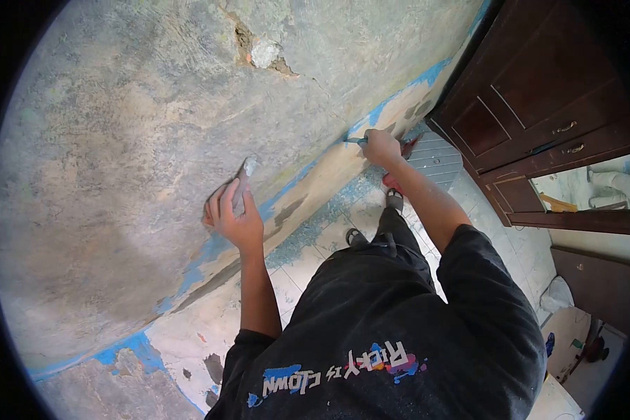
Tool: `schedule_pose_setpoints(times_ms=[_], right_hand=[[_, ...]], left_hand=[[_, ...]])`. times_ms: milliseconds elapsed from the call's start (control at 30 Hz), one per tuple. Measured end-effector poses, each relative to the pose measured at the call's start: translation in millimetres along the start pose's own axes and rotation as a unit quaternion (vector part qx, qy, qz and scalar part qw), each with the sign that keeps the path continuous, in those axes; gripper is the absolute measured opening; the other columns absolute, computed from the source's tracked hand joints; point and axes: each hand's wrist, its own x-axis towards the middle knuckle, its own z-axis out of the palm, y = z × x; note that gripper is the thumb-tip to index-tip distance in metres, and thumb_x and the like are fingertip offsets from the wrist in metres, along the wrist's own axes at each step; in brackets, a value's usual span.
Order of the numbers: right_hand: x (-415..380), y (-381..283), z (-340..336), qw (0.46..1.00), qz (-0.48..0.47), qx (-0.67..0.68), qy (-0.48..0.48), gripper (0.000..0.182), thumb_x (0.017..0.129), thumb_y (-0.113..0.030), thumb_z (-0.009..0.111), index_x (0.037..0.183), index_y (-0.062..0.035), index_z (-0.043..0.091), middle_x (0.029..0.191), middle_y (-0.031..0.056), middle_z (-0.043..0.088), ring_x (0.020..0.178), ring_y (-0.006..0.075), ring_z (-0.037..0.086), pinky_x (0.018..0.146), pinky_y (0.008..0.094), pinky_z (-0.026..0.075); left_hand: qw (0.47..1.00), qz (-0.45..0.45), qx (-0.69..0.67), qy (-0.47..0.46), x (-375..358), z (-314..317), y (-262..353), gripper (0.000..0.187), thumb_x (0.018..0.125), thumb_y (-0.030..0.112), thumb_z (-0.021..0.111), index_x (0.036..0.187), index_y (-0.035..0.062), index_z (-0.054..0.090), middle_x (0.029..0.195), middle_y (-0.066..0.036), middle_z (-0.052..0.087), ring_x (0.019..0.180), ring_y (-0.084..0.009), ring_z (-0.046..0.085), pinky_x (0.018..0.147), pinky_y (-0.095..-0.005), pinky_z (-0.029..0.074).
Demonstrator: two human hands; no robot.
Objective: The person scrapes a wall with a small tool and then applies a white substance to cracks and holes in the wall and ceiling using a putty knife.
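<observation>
My left hand (235, 215) is closed round a greyish flat piece (243, 183) with a pale, whitish tip, held against the mottled grey wall (133, 140). To the right, my right hand (383, 148) grips a thin dark green tool (357, 141). The tool's tip meets the wall at a strip of blue paint (376, 114) that borders a bare beige band (329, 170). What kind of tool it is cannot be made out. Above my hands, the wall has a broken hole (264, 53) with brown and white material in it.
Dark brown wooden cabinets (532, 91) with metal handles stand at the right. Blue-green flakes (301, 234) lie on the tiled floor (336, 241) along the wall. A grey slatted panel (437, 159) and something red (392, 183) are near my feet. A whitish bag (556, 294) sits at lower right.
</observation>
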Motion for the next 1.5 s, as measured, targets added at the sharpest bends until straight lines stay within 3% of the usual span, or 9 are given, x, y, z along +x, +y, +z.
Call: schedule_pose_setpoints(times_ms=[333, 533, 633, 767, 967, 1067, 1167, 1267, 1500], right_hand=[[-13.7, 3.6, 3.2, 0.999, -0.004, 0.040, 0.035, 0.027, 0.091, -0.030, 0.065, 0.101, -0.0050, 0.067, 0.095, 0.0224, 0.071, 0.093, 0.0417, 0.069, 0.081, 0.0508, 0.055], [-2.2, -0.1, 25.0, 1.000, -0.013, 0.005, 0.014, 0.026, 0.091, -0.029, 0.065, 0.099, -0.0043, 0.066, 0.092, 0.0230, 0.069, 0.092, 0.0430, 0.068, 0.080, 0.0523, 0.053], [-18.3, 1.8, 1.5, 0.998, -0.008, 0.041, 0.042, 0.024, 0.093, -0.028, 0.062, 0.101, -0.0049, 0.065, 0.089, 0.0210, 0.071, 0.089, 0.0414, 0.070, 0.077, 0.0517, 0.055], [-11.7, 9.3, 34.3, 0.998, 0.008, 0.026, 0.059, 0.025, 0.093, -0.027, 0.062, 0.104, -0.0050, 0.062, 0.086, 0.0209, 0.070, 0.084, 0.0410, 0.070, 0.074, 0.0518, 0.055], [-19.1, 8.0, 6.7, 0.998, -0.014, 0.036, 0.048, 0.025, 0.094, -0.028, 0.061, 0.104, -0.0048, 0.062, 0.084, 0.0194, 0.070, 0.083, 0.0399, 0.070, 0.071, 0.0510, 0.055], [-9.2, 20.6, 36.0, 0.999, -0.005, 0.035, 0.036, 0.024, 0.094, -0.027, 0.061, 0.104, -0.0051, 0.062, 0.082, 0.0184, 0.070, 0.080, 0.0393, 0.070, 0.068, 0.0507, 0.055], [-19.8, 22.5, 26.8, 0.992, 0.015, 0.088, 0.088, 0.024, 0.093, -0.029, 0.063, 0.099, -0.0058, 0.063, 0.077, 0.0199, 0.068, 0.076, 0.0417, 0.068, 0.068, 0.0535, 0.053], [-23.4, 14.0, 19.2, 0.995, 0.025, 0.064, 0.068, 0.024, 0.093, -0.026, 0.062, 0.106, -0.0051, 0.062, 0.080, 0.0180, 0.069, 0.077, 0.0385, 0.070, 0.066, 0.0500, 0.054], [-19.2, 12.0, 9.3, 0.998, -0.017, 0.032, 0.044, 0.019, 0.092, -0.018, 0.060, 0.105, -0.0052, 0.063, 0.084, 0.0181, 0.071, 0.081, 0.0366, 0.072, 0.066, 0.0482, 0.055]], left_hand=[[1.000, -0.011, 0.004, -0.017, -0.9, 5.0, 1.0, 0.027, 0.076, 0.010, 0.078, 0.102, 0.0153, 0.075, 0.103, -0.003, 0.068, 0.104, -0.0259, 0.058, 0.097, -0.0415, 0.033], [0.999, 0.017, 0.015, -0.030, 2.0, 3.4, 9.4, 0.027, 0.078, 0.007, 0.078, 0.104, 0.0087, 0.073, 0.104, -0.010, 0.069, 0.101, -0.0295, 0.059, 0.093, -0.0414, 0.041], [0.999, 0.017, -0.006, -0.029, -0.3, 3.7, 8.2, 0.026, 0.076, 0.008, 0.078, 0.101, 0.0112, 0.075, 0.102, -0.006, 0.067, 0.100, -0.0274, 0.057, 0.094, -0.0406, 0.035], [0.998, 0.049, -0.002, -0.047, -4.8, 4.4, 12.5, 0.026, 0.076, 0.006, 0.077, 0.101, 0.0098, 0.075, 0.101, -0.007, 0.067, 0.098, -0.0282, 0.056, 0.093, -0.0406, 0.036], [0.995, 0.077, -0.007, -0.068, 0.1, 13.4, 26.3, 0.025, 0.075, 0.003, 0.077, 0.100, 0.0082, 0.074, 0.100, -0.007, 0.066, 0.099, -0.0288, 0.056, 0.092, -0.0422, 0.038], [0.993, 0.097, -0.001, -0.068, 3.9, 17.4, 32.6, 0.025, 0.075, 0.003, 0.077, 0.099, 0.0073, 0.074, 0.099, -0.008, 0.066, 0.100, -0.0290, 0.057, 0.092, -0.0421, 0.038], [0.991, 0.119, 0.012, -0.057, 12.5, 23.0, 31.8, 0.025, 0.075, 0.003, 0.078, 0.099, 0.0068, 0.074, 0.100, -0.008, 0.067, 0.101, -0.0290, 0.057, 0.092, -0.0414, 0.039], [0.990, 0.126, 0.016, -0.056, 15.9, 26.8, 35.3, 0.024, 0.075, 0.004, 0.078, 0.099, 0.0071, 0.074, 0.101, -0.007, 0.067, 0.101, -0.0284, 0.057, 0.091, -0.0407, 0.039], [0.984, 0.155, 0.044, -0.069, 12.6, 43.1, 41.8, 0.022, 0.077, 0.007, 0.079, 0.099, 0.0098, 0.074, 0.100, -0.004, 0.067, 0.099, -0.0257, 0.058, 0.089, -0.0389, 0.035]])
